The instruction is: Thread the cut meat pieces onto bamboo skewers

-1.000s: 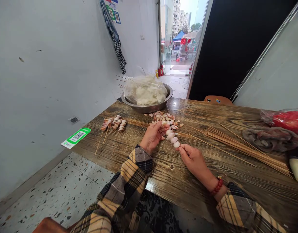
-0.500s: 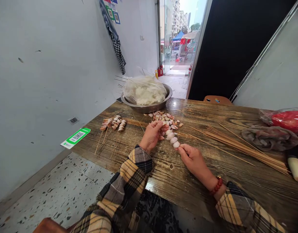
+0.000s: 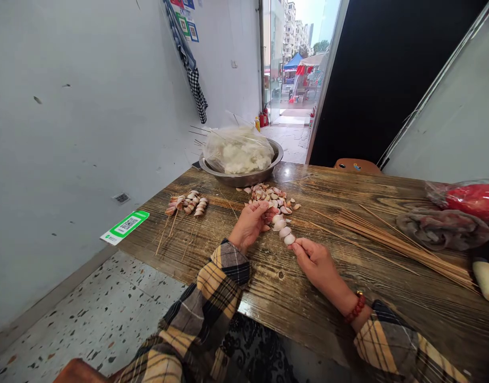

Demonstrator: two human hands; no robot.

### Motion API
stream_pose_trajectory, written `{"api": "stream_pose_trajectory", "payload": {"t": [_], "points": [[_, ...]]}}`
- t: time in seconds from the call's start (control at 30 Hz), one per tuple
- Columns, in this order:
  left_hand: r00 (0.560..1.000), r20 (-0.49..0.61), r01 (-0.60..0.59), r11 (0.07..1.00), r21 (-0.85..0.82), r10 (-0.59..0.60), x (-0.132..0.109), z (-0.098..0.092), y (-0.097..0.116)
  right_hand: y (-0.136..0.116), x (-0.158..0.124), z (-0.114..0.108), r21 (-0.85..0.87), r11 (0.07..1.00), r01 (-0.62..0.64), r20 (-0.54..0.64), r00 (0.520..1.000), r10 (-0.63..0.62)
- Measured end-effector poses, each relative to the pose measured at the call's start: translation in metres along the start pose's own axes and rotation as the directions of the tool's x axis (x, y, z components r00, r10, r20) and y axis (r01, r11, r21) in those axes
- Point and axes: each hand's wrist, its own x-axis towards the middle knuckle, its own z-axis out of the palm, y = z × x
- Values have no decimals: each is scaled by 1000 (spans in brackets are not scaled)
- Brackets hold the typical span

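Between my hands, several pale garlic cloves (image 3: 283,232) sit in a row on a skewer, slanting over the middle of the table. My right hand (image 3: 314,261) pinches the near end of this row; the stick itself is mostly hidden. At the far end, my left hand (image 3: 249,224) has its thumb and fingers closed on a single garlic clove (image 3: 271,205). Just beyond the fingers lies a pile of loose garlic cloves (image 3: 264,192). Finished-looking garlic skewers (image 3: 192,202) rest on the table to the left, sticks pointing toward me.
A metal basin (image 3: 252,178) holding a plastic bag of whitish stuff (image 3: 238,151) stands at the back. Bare bamboo skewers (image 3: 404,244) lie on the right, beside a grey cloth (image 3: 444,227) and a red bagged bundle (image 3: 473,198). A QR-code card (image 3: 125,227) sits at the left edge.
Both hands keep nearly the same place and grip. Only the camera view has shifted very slightly.
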Motion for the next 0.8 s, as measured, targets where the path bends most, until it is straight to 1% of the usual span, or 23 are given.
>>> {"api": "stream_pose_trajectory", "payload": {"t": [0.23, 0.33, 0.47, 0.6, 0.8], "points": [[998, -68, 14, 1000, -2, -15, 1, 4, -2, 2, 1, 1, -18, 1000, -4, -39, 999, 3], [998, -55, 12, 1000, 7, -11, 1, 5, -4, 1, 0, 0, -11, 1000, 1, -32, 999, -2], [999, -34, -26, 999, 44, 28, 1, 3, -4, -1, -1, -1, -2, 1000, -5, -19, 1000, 4], [996, -37, -75, 993, 88, 78, 3, 0, -5, -1, -2, -1, -6, 1000, -16, -14, 1000, 16], [994, -37, -96, 990, 101, 100, 2, 0, -6, -3, -2, -1, -8, 1000, -17, -14, 1000, 17]]}}
